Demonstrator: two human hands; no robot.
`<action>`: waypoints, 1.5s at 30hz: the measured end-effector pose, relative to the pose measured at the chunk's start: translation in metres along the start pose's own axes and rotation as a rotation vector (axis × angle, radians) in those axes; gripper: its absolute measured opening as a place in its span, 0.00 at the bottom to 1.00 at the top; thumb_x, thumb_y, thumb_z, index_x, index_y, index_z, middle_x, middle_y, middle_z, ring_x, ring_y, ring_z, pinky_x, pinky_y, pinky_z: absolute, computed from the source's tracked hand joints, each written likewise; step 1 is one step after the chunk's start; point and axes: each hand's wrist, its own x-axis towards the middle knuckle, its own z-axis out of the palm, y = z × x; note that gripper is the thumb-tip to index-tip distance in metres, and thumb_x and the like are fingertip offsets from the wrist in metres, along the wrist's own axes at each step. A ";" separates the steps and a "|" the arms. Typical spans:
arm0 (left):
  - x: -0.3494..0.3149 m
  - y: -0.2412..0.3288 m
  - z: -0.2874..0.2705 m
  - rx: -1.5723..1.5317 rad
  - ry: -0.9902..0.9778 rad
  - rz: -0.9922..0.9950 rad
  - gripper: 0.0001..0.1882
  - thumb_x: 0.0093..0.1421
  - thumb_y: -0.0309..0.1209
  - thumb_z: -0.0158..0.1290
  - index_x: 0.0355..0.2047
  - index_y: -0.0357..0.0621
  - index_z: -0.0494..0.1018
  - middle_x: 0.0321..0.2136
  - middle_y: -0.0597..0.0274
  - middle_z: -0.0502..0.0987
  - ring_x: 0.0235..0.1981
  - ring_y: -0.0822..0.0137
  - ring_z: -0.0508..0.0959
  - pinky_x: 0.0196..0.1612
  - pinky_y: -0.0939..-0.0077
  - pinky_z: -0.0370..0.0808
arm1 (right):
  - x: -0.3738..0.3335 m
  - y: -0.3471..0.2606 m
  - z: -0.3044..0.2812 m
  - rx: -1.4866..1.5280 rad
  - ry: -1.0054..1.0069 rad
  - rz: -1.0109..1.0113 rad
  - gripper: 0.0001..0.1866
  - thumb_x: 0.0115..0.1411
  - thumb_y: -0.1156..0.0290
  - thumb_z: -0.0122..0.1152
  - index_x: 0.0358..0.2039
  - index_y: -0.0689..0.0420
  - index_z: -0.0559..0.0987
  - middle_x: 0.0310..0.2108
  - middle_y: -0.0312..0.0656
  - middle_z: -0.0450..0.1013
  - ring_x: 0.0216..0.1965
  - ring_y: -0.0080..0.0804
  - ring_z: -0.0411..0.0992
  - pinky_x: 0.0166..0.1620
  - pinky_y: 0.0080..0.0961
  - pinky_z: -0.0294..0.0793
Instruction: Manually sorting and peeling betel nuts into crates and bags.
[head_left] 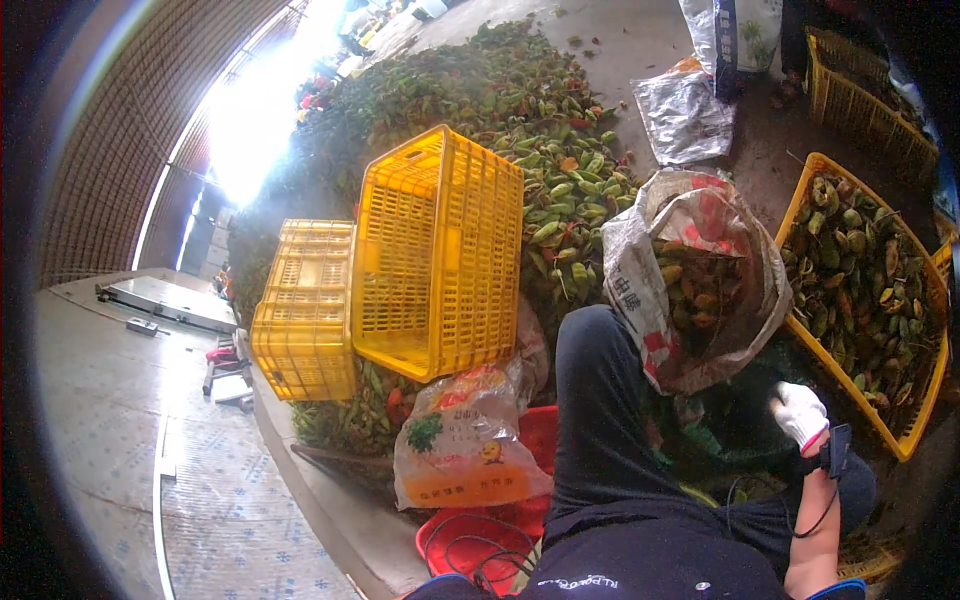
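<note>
My right hand (pixel 800 414), in a white glove, is over the dark green cloth or netting by my bent leg. Its fingers look curled in, and whatever they may hold is hidden. Just left of and beyond it stands an open white woven sack (pixel 640 290) with its rim rolled out, and green and brown pods (pixel 700 290) lie inside. On its right is a yellow crate (pixel 870 433) filled with similar pods (pixel 850 270). My left hand is out of the picture.
On the left, a yellow crate (pixel 480 260) lies tipped beside another yellow crate (pixel 300 330). Beyond spreads a big heap of green pods (pixel 560 190). A printed plastic bag (pixel 465 440) covers part of a red basin (pixel 480 545). A silvery sack (pixel 685 115) lies farther off.
</note>
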 end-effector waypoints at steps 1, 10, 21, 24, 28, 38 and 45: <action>-0.002 -0.004 0.002 -0.002 0.000 -0.004 0.11 0.60 0.30 0.51 0.40 0.41 0.77 0.36 0.59 0.81 0.40 0.60 0.80 0.44 0.68 0.76 | -0.004 0.002 0.004 0.001 0.000 -0.007 0.13 0.56 0.62 0.57 0.31 0.60 0.76 0.32 0.57 0.75 0.38 0.56 0.73 0.41 0.45 0.73; -0.032 0.002 -0.016 0.039 0.024 -0.082 0.11 0.60 0.30 0.51 0.40 0.41 0.77 0.36 0.58 0.81 0.40 0.60 0.80 0.44 0.68 0.76 | 0.010 0.022 0.018 -0.063 0.240 -0.260 0.17 0.60 0.61 0.54 0.44 0.57 0.80 0.42 0.50 0.77 0.45 0.49 0.75 0.50 0.38 0.75; -0.055 -0.010 -0.030 0.164 -0.041 -0.302 0.11 0.59 0.30 0.51 0.40 0.41 0.77 0.36 0.58 0.81 0.40 0.59 0.80 0.44 0.68 0.76 | -0.045 -0.026 -0.023 0.248 -0.167 -0.200 0.16 0.64 0.59 0.49 0.39 0.55 0.81 0.34 0.46 0.78 0.39 0.44 0.76 0.44 0.35 0.73; -0.054 -0.010 -0.030 0.198 -0.052 -0.323 0.11 0.59 0.30 0.51 0.40 0.41 0.77 0.36 0.58 0.81 0.41 0.59 0.80 0.44 0.68 0.76 | -0.060 -0.029 -0.022 0.226 -0.207 -0.191 0.14 0.64 0.59 0.51 0.39 0.55 0.79 0.35 0.45 0.77 0.38 0.42 0.76 0.43 0.33 0.73; -0.052 -0.003 -0.032 0.237 -0.063 -0.349 0.11 0.59 0.29 0.51 0.40 0.41 0.77 0.36 0.57 0.81 0.41 0.58 0.80 0.44 0.68 0.76 | -0.066 -0.025 -0.009 0.314 -0.208 -0.225 0.14 0.64 0.59 0.51 0.40 0.54 0.80 0.36 0.45 0.77 0.40 0.43 0.75 0.44 0.34 0.73; -0.043 0.017 -0.043 0.318 -0.089 -0.390 0.11 0.59 0.29 0.51 0.40 0.41 0.77 0.35 0.57 0.81 0.41 0.57 0.80 0.44 0.67 0.76 | -0.060 -0.022 -0.001 0.349 -0.219 -0.248 0.16 0.65 0.57 0.50 0.40 0.56 0.79 0.37 0.46 0.77 0.41 0.46 0.74 0.46 0.35 0.72; -0.027 0.022 -0.049 0.361 -0.121 -0.409 0.11 0.59 0.29 0.51 0.40 0.41 0.77 0.35 0.57 0.80 0.41 0.57 0.80 0.44 0.67 0.76 | -0.073 -0.019 -0.025 0.555 -0.238 -0.294 0.13 0.66 0.63 0.53 0.40 0.59 0.79 0.33 0.41 0.78 0.35 0.31 0.76 0.40 0.27 0.76</action>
